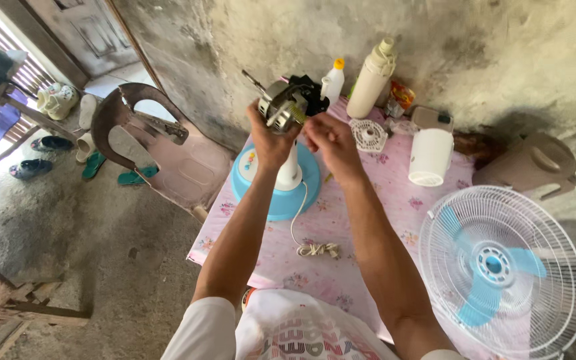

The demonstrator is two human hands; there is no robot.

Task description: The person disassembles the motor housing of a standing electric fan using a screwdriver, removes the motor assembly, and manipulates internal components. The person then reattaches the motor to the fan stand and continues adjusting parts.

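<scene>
- Metal fan motor (281, 107) sits bare on top of a white post rising from the round blue fan base (271, 200), at about 11 o'clock on the counter (368, 227).
- Your left hand (268, 137) wraps around the motor from below, fingers curled tight on its underside.
- Your right hand (325, 137) is at 3 o'clock of the motor, just beside it, fingers bunched together near the motor's black rear part; cannot tell whether they pinch anything, the hand is blurred.
- White power cord (311, 248) runs down from the base and lies coiled at 6 o'clock of it on the pink flowered cloth.
- Small white round grille piece (369, 135) lies at 3 o'clock of your right hand.
- White cylindrical housing (430, 157) stands further toward 3 o'clock.
- Tall cream bottle (372, 80) and a small white bottle with yellow cap (333, 81) stand at 12 o'clock by the wall.
- Assembled fan cage with blue blades (501, 267) stands at 4 o'clock, off the counter's edge.
- Brown plastic chair (161, 147) at 9 o'clock, on the floor.
</scene>
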